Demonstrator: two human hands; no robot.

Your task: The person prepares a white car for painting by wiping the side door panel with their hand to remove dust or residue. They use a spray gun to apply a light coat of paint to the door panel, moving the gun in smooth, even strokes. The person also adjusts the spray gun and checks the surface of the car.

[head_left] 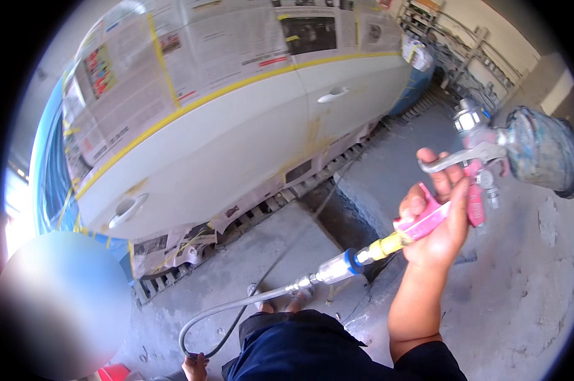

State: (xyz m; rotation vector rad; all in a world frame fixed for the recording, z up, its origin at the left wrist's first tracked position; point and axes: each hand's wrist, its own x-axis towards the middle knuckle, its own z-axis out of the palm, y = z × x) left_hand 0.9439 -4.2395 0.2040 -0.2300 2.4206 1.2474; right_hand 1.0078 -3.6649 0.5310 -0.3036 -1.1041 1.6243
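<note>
My right hand (433, 216) is raised at the right, its fingers curled round the pink handle of a paint spray gun (474, 136). The gun has a metal head and trigger lever, and a paint-stained cup (544, 152) sticks out to its right. From the handle's lower end, a yellow fitting and a clear inline air filter (336, 268) with a blue collar lead to a grey air hose (226, 306). At the lower edge, my left hand (195, 367) is closed on a loop of that hose. Car doors (236, 133) with a pale surface stand ahead, apart from both hands.
Newspaper (217, 38) and yellow tape mask the car's upper part and lower edge. Blue sheeting (49, 171) covers its left end. A slatted floor grate (271, 203) and a dark pit (341, 222) lie below. Shelves (471, 44) stand far right. A blur hides the lower left.
</note>
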